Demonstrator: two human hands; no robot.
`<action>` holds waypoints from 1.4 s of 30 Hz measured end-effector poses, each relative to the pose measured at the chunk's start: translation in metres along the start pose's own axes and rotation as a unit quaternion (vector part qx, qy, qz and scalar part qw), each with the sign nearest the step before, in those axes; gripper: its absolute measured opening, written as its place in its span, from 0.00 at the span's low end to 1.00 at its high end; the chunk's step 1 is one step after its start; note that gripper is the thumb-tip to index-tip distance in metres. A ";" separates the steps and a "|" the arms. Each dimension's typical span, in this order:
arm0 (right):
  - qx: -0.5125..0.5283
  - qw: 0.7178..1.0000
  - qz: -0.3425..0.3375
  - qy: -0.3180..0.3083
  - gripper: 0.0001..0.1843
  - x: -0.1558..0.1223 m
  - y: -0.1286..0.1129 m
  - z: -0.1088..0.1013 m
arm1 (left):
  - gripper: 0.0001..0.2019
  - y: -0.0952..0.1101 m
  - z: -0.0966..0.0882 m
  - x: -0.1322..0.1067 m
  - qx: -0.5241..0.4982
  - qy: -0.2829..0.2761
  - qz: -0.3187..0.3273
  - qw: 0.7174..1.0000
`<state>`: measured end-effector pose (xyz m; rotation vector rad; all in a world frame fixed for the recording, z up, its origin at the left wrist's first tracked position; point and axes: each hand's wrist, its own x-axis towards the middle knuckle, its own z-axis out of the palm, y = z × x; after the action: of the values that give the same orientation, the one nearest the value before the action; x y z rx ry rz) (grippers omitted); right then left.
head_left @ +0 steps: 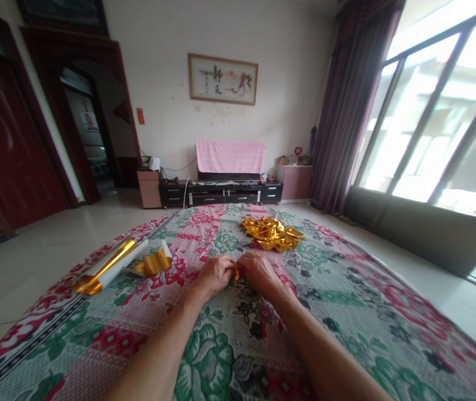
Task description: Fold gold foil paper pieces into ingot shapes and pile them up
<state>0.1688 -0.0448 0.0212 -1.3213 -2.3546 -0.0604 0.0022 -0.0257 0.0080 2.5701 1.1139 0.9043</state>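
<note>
My left hand (217, 274) and my right hand (258, 272) meet over the middle of the flowered cloth, fingers pinched together. Between their fingertips is a small piece of gold foil paper (237, 273), mostly hidden by the fingers. Just beyond my right hand lies a heap of crumpled or folded gold foil pieces (272, 233). To the left of my left hand is a small stack of gold paper sheets with white showing (157, 262). Farther left lies a roll of gold and white paper (110, 266).
The patterned cloth (208, 356) covers the wide surface in front of me. Across the tiled floor stands a low black cabinet (233, 195), with a pink cloth (230, 156) draped over something on it. A purple curtain (342, 106) and windows are at right; dark red doors (8, 128) at left.
</note>
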 end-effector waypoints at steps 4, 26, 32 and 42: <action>0.042 0.999 -0.008 0.030 0.11 -0.004 0.001 0.002 | 0.12 0.000 0.000 0.000 -0.009 0.011 -0.007 1.000; 0.129 0.989 -0.071 0.025 0.12 -0.011 0.006 0.000 | 0.07 -0.007 -0.009 -0.005 -0.082 -0.022 -0.001 0.996; 0.127 0.989 -0.066 0.036 0.15 -0.015 0.003 -0.004 | 0.07 -0.004 -0.009 -0.006 -0.068 -0.012 0.008 0.998; 0.124 0.989 -0.067 0.049 0.12 -0.015 0.002 -0.002 | 0.04 0.005 -0.015 -0.008 -0.057 -0.018 0.012 0.998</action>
<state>0.1778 -0.0567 0.0172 -1.0185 -2.2790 0.1204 -0.0078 -0.0355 0.0185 2.5019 0.9941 0.8948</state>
